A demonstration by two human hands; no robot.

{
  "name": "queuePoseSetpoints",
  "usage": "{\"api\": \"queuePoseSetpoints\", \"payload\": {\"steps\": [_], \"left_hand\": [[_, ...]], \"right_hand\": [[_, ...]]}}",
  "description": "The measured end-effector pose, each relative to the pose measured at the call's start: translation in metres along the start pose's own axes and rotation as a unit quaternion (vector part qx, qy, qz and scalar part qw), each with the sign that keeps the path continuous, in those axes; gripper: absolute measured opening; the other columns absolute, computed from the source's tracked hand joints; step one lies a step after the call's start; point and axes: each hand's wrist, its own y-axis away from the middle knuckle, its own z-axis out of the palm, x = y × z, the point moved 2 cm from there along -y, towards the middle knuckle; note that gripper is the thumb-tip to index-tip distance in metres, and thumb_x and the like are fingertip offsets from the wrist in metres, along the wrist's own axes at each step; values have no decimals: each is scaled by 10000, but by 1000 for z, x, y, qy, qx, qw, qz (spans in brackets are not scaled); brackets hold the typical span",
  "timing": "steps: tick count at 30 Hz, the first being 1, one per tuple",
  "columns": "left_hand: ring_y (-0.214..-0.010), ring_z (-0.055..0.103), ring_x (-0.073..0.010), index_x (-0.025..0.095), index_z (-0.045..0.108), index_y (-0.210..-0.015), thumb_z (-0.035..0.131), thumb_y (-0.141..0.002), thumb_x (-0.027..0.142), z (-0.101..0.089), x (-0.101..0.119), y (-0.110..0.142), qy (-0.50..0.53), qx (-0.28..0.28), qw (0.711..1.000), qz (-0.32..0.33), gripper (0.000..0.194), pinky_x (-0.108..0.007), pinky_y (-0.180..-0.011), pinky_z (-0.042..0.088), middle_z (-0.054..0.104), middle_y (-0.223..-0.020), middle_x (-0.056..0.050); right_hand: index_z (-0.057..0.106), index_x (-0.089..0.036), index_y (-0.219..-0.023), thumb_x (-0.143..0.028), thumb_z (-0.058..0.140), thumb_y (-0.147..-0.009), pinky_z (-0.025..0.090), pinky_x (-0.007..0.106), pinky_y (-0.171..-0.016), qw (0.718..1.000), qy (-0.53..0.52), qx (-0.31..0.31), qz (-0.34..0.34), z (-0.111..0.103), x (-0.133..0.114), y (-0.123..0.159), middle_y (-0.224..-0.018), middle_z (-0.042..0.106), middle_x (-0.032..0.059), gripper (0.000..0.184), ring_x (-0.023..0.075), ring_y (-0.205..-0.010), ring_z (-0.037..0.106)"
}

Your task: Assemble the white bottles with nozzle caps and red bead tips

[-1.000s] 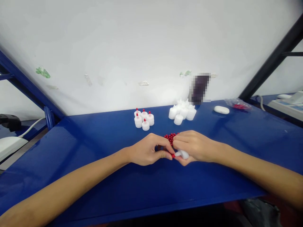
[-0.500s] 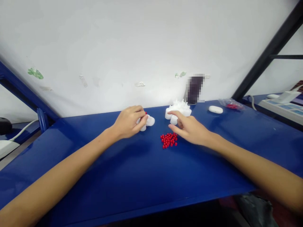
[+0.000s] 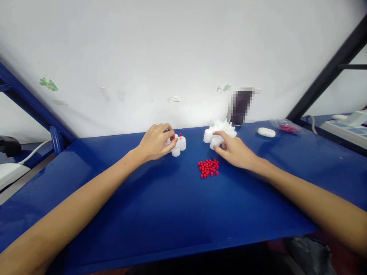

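Observation:
My left hand (image 3: pixel 157 142) is over a small cluster of white cylindrical caps (image 3: pixel 176 151) at the table's centre-left. Its thumb and index finger are slightly apart, with a red tip (image 3: pixel 172 138) showing between them. Beside the fingertips, one white cap with a red top (image 3: pixel 181 143) stands upright. My right hand (image 3: pixel 233 151) reaches to the front of a larger group of white caps (image 3: pixel 222 126) with thin spouts. Index finger and thumb are spread around the nearest white cap (image 3: pixel 215 143); firm contact cannot be made out. Small red caps (image 3: pixel 208 168) lie loose in front.
A white oval case (image 3: pixel 266 132) and a clear bag with red pieces (image 3: pixel 286 127) lie at the back right of the blue table (image 3: pixel 172 214). A blurred-out dark object (image 3: pixel 241 106) leans on the wall. White power strips lie past the frame posts on both sides.
The white cap that was tilted by my left fingers now stands upright with its red top, and those fingers have drawn left from it. My right hand has closed in on the front white cap.

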Motion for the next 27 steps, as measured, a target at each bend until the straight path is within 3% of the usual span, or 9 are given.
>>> {"api": "queuePoseSetpoints", "payload": {"steps": [4,8,11,15,21,24,27], "left_hand": [[-896,520,-244,161,633,-950,426,-967,402,-3,5,2,27,66,997,-1,318,-399,-802,365,653,-975,-94],[-788,507,-197,166,592,-865,409,-950,274,-9,28,7,117,152,981,42,229,-390,-798,335,647,-816,-50],[-671,483,-142,171,585,-815,440,-943,253,-6,61,13,201,86,972,83,210,-378,-795,309,613,-727,0],[-585,458,-99,163,582,-797,375,-985,278,2,95,18,365,-40,930,9,303,-314,-709,329,578,-682,26],[-474,405,-73,165,547,-733,449,-935,232,14,98,20,378,-72,919,-84,235,-240,-580,335,481,-525,64],[-489,432,-78,169,576,-810,519,-876,205,16,99,22,364,-84,925,-72,95,-226,-564,338,493,-545,66],[-535,444,-94,169,586,-854,545,-854,206,16,103,23,336,-86,937,-39,55,-228,-560,339,503,-603,48]], "right_hand": [[503,-179,-1312,-304,530,-874,392,271,-594,1000,0,5,9,-1,2,-1,-576,578,-44,456,171,-549,566],[561,-196,-1225,-330,515,-895,388,273,-600,999,-2,28,27,-3,6,-3,-560,577,-42,358,171,-550,563],[629,-201,-1091,-326,519,-905,381,271,-601,998,-3,54,19,-4,9,-5,-564,572,-37,250,159,-549,550],[662,-198,-1020,-335,524,-928,360,261,-578,993,-37,113,-15,-9,6,-3,-565,523,-46,216,128,-517,487],[656,-198,-1009,-343,553,-933,364,255,-581,978,-90,171,-75,-13,-8,6,-582,509,-52,194,118,-529,468],[662,-211,-979,-314,552,-936,381,274,-658,979,-66,161,-108,-11,-13,7,-616,553,-46,157,121,-568,501],[663,-214,-941,-305,560,-934,375,285,-672,976,-72,172,-112,-10,-14,8,-549,491,-71,138,107,-513,451]]}}
